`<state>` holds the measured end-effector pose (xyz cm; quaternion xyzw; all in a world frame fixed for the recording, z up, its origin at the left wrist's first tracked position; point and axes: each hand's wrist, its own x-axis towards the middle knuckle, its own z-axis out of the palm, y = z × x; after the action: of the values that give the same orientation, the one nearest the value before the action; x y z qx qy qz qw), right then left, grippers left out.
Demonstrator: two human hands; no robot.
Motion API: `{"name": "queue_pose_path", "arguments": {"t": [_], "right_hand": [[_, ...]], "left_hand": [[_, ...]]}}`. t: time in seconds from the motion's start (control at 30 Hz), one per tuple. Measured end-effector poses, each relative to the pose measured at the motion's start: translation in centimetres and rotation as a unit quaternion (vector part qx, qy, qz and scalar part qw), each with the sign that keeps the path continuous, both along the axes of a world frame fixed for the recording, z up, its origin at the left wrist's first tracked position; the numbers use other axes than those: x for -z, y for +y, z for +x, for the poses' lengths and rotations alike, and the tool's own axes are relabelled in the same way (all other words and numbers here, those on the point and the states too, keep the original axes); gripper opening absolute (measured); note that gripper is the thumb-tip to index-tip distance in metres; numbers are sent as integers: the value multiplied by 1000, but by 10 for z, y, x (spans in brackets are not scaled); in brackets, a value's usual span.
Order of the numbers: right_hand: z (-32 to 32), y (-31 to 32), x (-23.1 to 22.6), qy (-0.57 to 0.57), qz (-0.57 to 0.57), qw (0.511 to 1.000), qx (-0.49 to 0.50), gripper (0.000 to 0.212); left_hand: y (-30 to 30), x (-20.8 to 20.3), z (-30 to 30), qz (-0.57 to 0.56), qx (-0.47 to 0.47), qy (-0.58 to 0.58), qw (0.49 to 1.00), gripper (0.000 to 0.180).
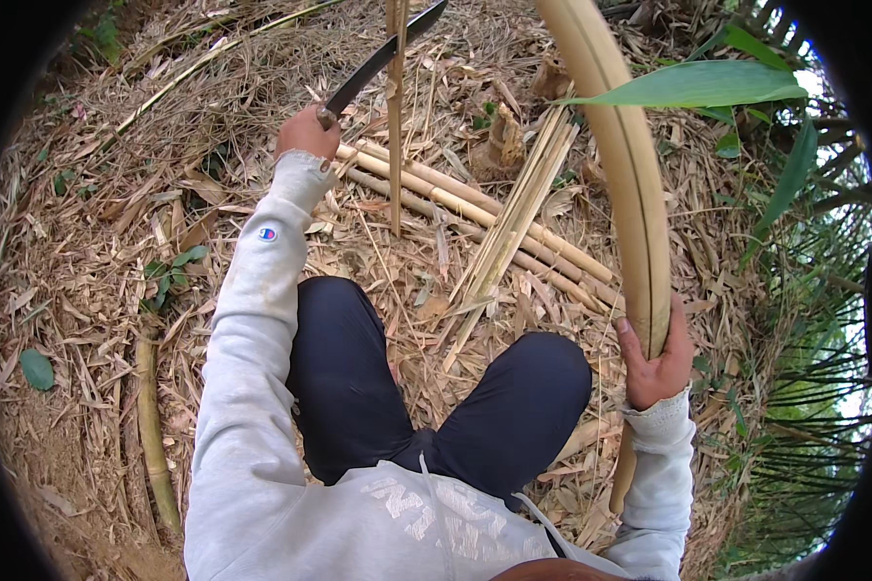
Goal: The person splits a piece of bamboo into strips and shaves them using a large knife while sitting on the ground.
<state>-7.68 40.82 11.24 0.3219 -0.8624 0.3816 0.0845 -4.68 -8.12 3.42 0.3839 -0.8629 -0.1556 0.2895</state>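
My left hand (305, 136) is closed round the handle of a machete (373, 70). Its dark, slightly curved blade points up and to the right, crossing a thin upright bamboo strip (395, 126). On the right, my right hand (665, 360) grips a thick, pale bamboo pole (638, 203) near its lower part, the thumb and fingers wrapped about it. A dark lengthwise line, looking like a split, runs along the pole. The pole's top goes out of view, and its lower end shows below the hand, beside my forearm.
Several bamboo poles (455, 201) lie on the littered ground beyond my knees, with split bamboo strips (518, 198) across them. A cut stump (502, 143) stands behind. A green leaf (693, 85) overhangs the held pole. Another bamboo piece (150, 416) lies at left.
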Motion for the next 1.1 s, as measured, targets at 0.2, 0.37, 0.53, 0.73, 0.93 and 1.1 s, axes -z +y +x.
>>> {"name": "queue_pose_path", "arguments": {"t": [0.2,0.37,0.53,0.73,0.93,1.1], "right_hand": [[-16,-4,8,-228,-7,973,-35,52],[-26,-19,-25,-224,-58,973,-24,53],[-48,-44,-88,25,-160,987,1,61],[-83,-84,-136,84,-214,973,1,44],[-81,-116,16,47,174,980,-80,52],[-68,-110,15,-109,45,986,-120,57]], "left_hand": [[-10,-14,25,-21,33,-30,999,23],[7,-31,28,-37,25,-88,995,22],[0,-32,43,-38,53,-84,994,19],[11,-37,42,-70,49,-80,993,19],[42,-41,42,-55,-10,-137,989,20],[28,-6,43,-1,14,-170,985,21]]}}
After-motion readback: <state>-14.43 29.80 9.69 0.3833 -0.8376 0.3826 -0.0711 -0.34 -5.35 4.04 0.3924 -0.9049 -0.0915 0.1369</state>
